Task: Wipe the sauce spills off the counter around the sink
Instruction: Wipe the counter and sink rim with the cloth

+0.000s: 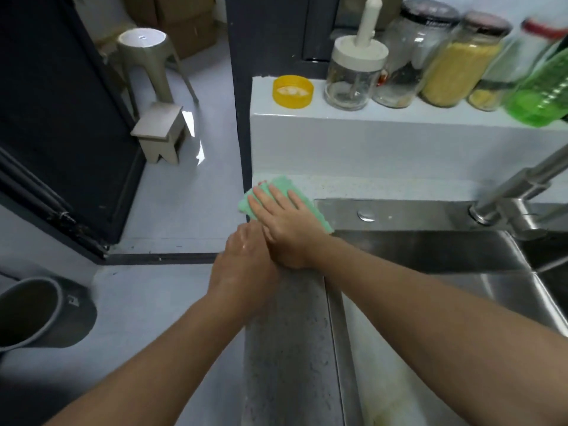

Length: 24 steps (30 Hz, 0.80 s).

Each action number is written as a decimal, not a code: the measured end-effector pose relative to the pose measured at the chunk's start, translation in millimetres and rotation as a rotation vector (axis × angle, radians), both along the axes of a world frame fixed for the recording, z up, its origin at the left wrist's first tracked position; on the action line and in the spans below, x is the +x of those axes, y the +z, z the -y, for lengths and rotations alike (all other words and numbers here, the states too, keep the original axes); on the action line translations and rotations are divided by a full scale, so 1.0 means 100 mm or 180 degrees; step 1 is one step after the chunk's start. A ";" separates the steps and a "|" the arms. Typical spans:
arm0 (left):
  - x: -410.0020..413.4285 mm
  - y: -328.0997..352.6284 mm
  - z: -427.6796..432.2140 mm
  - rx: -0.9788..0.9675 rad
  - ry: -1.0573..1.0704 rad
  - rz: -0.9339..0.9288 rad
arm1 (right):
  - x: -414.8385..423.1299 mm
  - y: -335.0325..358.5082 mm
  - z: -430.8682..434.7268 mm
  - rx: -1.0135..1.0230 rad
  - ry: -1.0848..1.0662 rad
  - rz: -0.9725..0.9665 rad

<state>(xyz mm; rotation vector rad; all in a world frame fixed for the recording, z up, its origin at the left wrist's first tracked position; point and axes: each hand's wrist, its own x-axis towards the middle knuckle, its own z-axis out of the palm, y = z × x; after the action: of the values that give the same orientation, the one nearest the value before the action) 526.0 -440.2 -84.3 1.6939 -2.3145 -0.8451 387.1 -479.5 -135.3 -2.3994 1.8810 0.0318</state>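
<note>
A green cloth (281,183) lies on the far left corner of the speckled grey counter (289,333), just behind the sink's left rim. My right hand (285,222) presses flat on the cloth with fingers spread, covering most of it. My left hand (242,262) rests beside it at the counter's left edge, cupped and wet, with nothing visibly in it. The steel sink (430,250) lies to the right of both hands. I make out no distinct sauce spill on the bare strip of counter.
A steel faucet (516,192) rises at the sink's back right. On the white ledge (368,130) behind stand a yellow lid (293,91), several glass jars (353,75) and a green bottle (541,96). On the floor to the left are a bucket (27,312) and stools (159,130).
</note>
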 end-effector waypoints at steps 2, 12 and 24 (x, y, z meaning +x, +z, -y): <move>-0.04 -0.02 -0.05 -0.0242 -0.0382 0.0560 | -0.22 0.03 -0.04 0.0041 -0.0045 -0.0077; -0.16 0.16 -0.01 -0.0180 -0.1007 0.1670 | -0.30 0.03 0.03 0.0182 -0.1250 0.0245; -0.17 0.01 -0.13 -0.0062 -0.0988 0.1659 | -2.19 0.12 -0.64 0.0567 -0.2580 -0.0131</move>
<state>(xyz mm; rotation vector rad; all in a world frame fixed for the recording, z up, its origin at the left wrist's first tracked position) 509.4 -427.6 -83.1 1.7332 -2.9721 -0.4511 168.4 -415.9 -123.8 -1.3945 2.5785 0.1783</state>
